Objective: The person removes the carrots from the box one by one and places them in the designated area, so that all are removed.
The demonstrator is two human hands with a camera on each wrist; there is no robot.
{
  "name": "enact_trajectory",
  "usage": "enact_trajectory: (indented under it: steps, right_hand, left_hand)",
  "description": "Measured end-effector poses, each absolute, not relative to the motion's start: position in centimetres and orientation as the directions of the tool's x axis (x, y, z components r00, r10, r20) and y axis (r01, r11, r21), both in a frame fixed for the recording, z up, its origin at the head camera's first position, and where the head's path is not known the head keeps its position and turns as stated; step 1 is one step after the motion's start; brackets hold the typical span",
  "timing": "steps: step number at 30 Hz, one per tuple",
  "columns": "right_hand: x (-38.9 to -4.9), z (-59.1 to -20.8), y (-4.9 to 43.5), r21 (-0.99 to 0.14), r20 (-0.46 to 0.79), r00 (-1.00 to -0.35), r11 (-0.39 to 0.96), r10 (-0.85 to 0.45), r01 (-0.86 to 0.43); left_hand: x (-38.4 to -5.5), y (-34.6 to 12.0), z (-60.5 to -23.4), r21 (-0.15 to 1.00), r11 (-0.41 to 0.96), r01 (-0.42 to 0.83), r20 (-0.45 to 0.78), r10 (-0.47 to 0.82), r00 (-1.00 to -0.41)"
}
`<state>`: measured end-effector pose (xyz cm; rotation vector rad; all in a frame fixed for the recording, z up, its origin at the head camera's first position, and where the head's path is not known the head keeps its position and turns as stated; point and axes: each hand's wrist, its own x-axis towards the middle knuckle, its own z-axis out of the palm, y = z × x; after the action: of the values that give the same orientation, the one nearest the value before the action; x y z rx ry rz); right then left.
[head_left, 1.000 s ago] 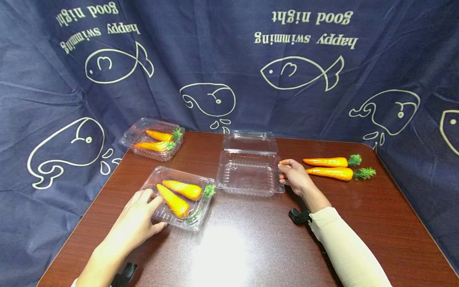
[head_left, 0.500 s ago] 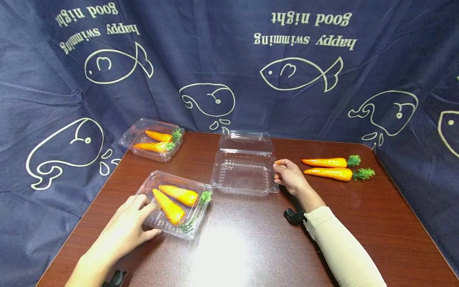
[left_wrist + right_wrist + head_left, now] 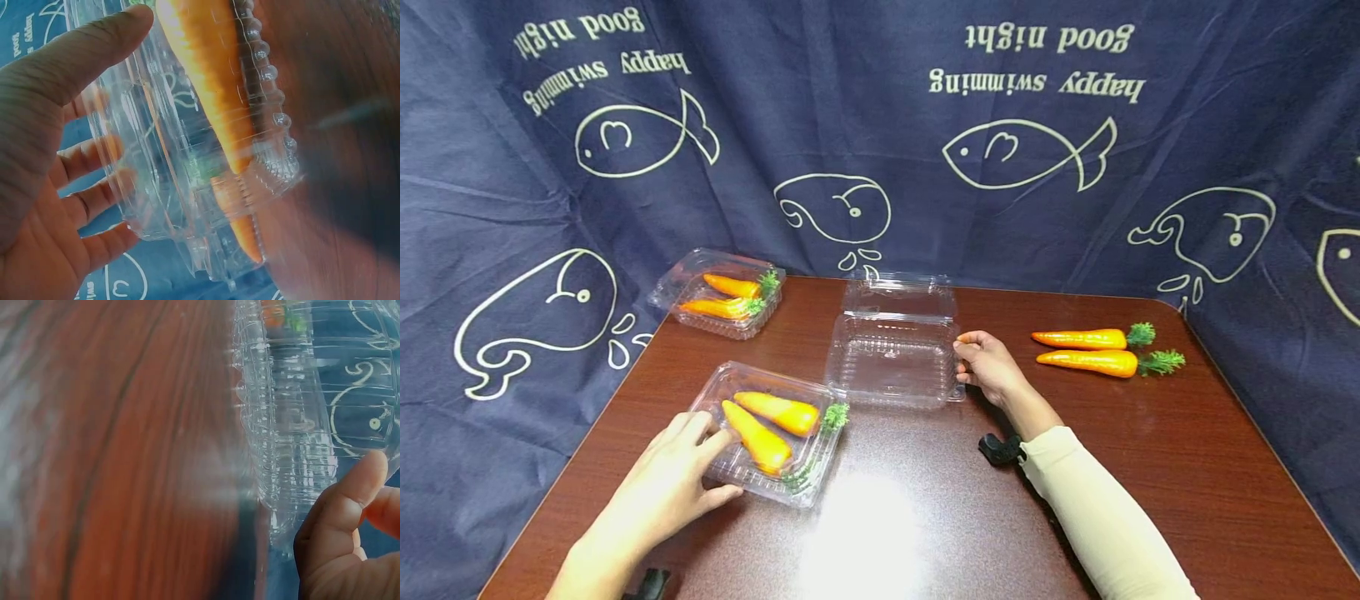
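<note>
My left hand [image 3: 673,462] grips the left side of a closed clear plastic clamshell box [image 3: 808,454], its thumb [image 3: 119,40] on the near edge and its fingers along the far part of the side. Two orange carrots [image 3: 775,411] with green tops show through the lid. My right hand [image 3: 996,371] pinches the right rim of a second clamshell box [image 3: 891,367], which holds nothing and stands with its lid [image 3: 898,297] folded back. In the right wrist view, the thumb [image 3: 365,478] is right at this box's rim.
Farther back at left stands another clear box [image 3: 737,325] with two carrots inside. Two loose carrots [image 3: 1086,362] lie side by side at the right of the brown table [image 3: 1150,467]. A blue printed cloth [image 3: 880,108] hangs behind the table.
My right hand has slid the box without contents to the left. The carrot box in my left hand has come a little nearer the person. The loose carrots have stayed put.
</note>
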<state>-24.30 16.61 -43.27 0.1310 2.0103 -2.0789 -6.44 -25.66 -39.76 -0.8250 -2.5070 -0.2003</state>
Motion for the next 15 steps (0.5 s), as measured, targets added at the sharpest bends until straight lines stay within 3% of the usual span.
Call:
enact_trajectory:
  steps: [15]
  right_hand:
    - [-25.2,-43.4,14.7,-0.981,-0.188,-0.965,-0.006,-0.183,0.192]
  left_hand:
    - [-6.3,-22.6,-40.8,0.051,0.754,0.655,0.493,0.551,-0.673]
